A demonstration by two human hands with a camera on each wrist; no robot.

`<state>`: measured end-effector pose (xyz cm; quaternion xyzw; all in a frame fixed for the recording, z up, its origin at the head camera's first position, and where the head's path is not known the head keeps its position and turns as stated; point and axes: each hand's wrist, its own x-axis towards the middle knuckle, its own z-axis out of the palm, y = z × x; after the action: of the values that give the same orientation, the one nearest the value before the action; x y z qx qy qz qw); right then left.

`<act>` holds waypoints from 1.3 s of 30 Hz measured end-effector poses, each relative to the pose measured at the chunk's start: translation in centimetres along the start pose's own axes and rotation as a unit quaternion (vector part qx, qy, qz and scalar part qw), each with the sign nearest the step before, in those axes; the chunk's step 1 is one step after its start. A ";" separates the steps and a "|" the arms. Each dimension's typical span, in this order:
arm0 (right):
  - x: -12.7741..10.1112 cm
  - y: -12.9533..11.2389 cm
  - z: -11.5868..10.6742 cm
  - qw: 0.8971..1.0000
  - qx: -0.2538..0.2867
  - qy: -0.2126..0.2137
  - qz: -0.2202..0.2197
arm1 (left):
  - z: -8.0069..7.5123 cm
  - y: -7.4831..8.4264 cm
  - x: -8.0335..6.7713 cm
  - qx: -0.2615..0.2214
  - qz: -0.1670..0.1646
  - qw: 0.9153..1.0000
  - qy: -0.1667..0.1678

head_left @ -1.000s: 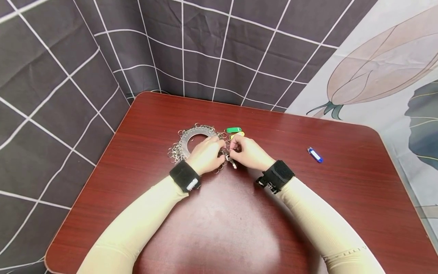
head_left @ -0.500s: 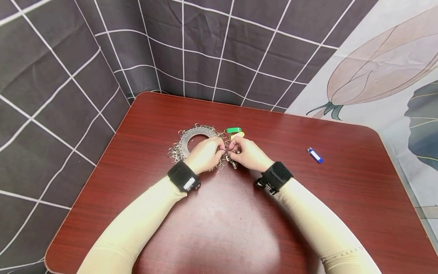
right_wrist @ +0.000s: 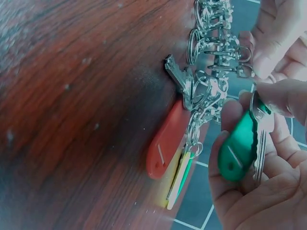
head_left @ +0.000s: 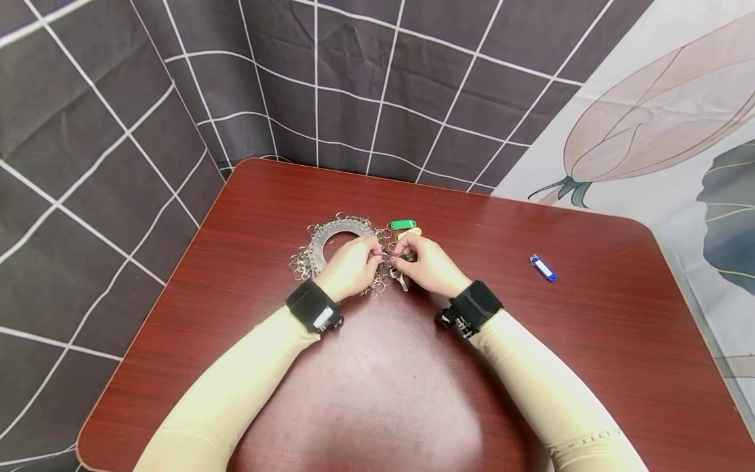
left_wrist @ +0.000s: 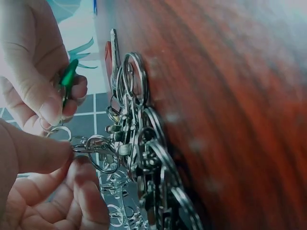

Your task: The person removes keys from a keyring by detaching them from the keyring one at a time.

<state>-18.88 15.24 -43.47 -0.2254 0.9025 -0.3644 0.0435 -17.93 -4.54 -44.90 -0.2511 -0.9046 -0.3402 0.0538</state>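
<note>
Green plastic marks what you hold in your right hand (head_left: 433, 265): thumb and curled fingers grip a key tag (right_wrist: 237, 148), with a silver key (right_wrist: 261, 153) lying alongside it and a small split ring at its end, near your thumb tip. Your left hand (head_left: 350, 267), close beside the right, pinches a metal clasp (left_wrist: 88, 148) between thumb and forefinger. Whether the tag's split ring is already hooked into that clasp, you cannot tell from these views. The clasp belongs to the grey loop (head_left: 316, 249) on the table just left of your fingers, its rim crowded with clasps and key rings. Close to your right hand, a red tag (right_wrist: 165, 139) and its own key (right_wrist: 177, 76) rest by the loop's edge. Just beyond your fingertips, a second green tag (head_left: 404, 225) and a yellow tag (head_left: 409, 233) lie next to each other; well apart to the right is a blue tag (head_left: 542, 268) with a white label. Black straps (head_left: 310, 305) circle your wrists over cream sleeves (head_left: 253, 373). Under everything spreads the reddish-brown table (head_left: 613, 314), backed by a dark curtain (head_left: 425, 78) with white grid lines and, rightward, a white flower-print cloth (head_left: 649, 131).
</note>
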 end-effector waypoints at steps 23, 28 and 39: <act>0.0 -0.3 -0.2 1.000 0.003 -0.013 -0.011 | -0.4 0.7 0.6 0.006 -0.007 1.000 -0.025; 0.0 -0.4 -0.1 1.000 0.006 -0.020 -0.018 | -0.4 0.8 0.4 0.011 -0.005 1.000 -0.020; -0.1 -0.2 0.3 0.999 0.008 -0.046 0.016 | -0.3 0.3 0.3 0.001 -0.014 1.000 0.008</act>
<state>-18.68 14.97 -43.53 -0.2271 0.9000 -0.3604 0.0925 -18.01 -4.42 -44.42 -0.2356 -0.9079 -0.3423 0.0561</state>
